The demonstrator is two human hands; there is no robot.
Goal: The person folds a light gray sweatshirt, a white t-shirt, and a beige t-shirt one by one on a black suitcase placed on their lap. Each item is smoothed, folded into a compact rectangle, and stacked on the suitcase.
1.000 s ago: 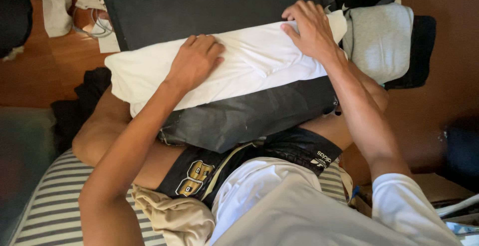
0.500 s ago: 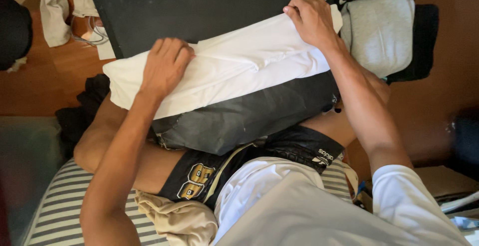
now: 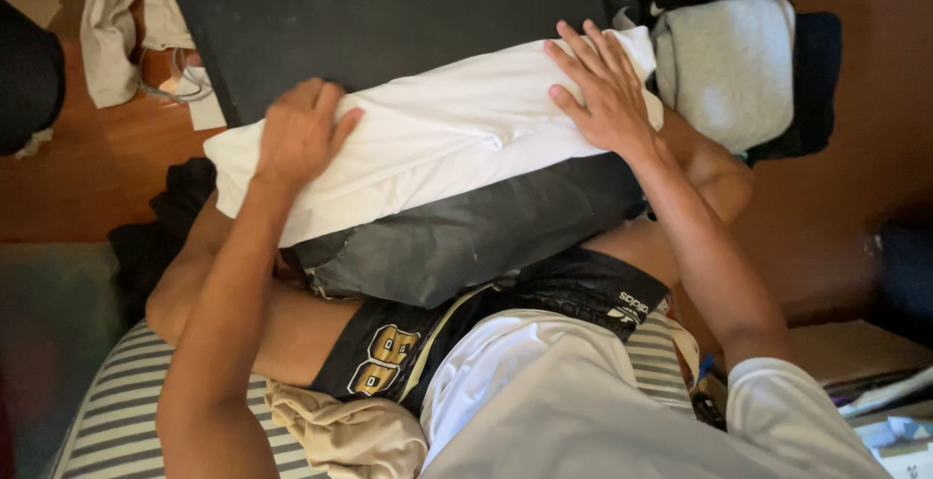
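My view: I look down at my own lap, sitting on a striped cushion point(image 3: 107, 411).
My left hand point(image 3: 299, 134): it lies on the left end of a folded white cloth point(image 3: 437, 134), fingers curled over the far edge and gripping the fabric.
My right hand point(image 3: 601, 85): it rests flat on the right end of the same cloth, fingers spread and straight, pressing down and grasping nothing.
White cloth: it stretches between my two hands as a long folded band, slightly tilted, higher on the right.
Under my hands: the cloth lies on a black board point(image 3: 466, 231) that rests across my knees, its near edge worn.
Beyond my hands: a large dark flat panel point(image 3: 389, 13) stands just behind the cloth.
Right of my right hand: a folded grey garment point(image 3: 729, 61) sits just beside it, on top of a dark garment point(image 3: 816, 71).
Left of my left hand: a pale garment point(image 3: 112, 22) and a white cable point(image 3: 180, 71) lie on the wooden floor point(image 3: 87, 178), well apart from me.
Near my body: black shorts point(image 3: 428, 328) and a white shirt point(image 3: 564, 401).
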